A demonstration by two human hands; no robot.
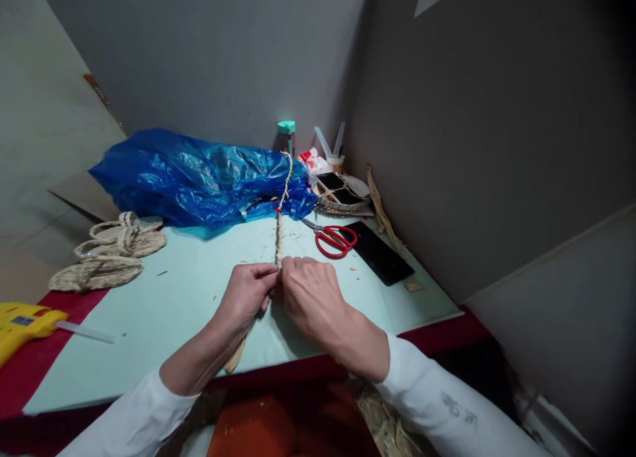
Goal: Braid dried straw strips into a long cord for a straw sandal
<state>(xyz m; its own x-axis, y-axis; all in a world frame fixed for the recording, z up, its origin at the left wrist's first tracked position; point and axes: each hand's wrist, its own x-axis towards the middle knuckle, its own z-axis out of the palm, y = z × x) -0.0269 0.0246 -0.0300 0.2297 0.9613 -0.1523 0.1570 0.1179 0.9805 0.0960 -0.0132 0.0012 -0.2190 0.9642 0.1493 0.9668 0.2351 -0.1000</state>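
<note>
A pale braided straw cord [279, 237] runs away from me over the table, past a red tie and up onto a blue plastic bag. At its near end my left hand [248, 291] pinches it between thumb and fingers. My right hand [311, 298] is closed on the same end, right beside the left. A loose flat strip of straw [236, 354] trails below my left hand to the table's front edge. The fingertips of my right hand are partly hidden behind its knuckles. Red-handled scissors [334, 242] lie just beyond the right hand.
The blue plastic bag [193, 179] fills the back. Woven straw sandals [109, 252] and a yellow glue gun [30, 324] are on the left. A black phone [380, 253] lies right, near a basket [342, 208] and a green-capped bottle [287, 136]. Grey panels stand behind and right.
</note>
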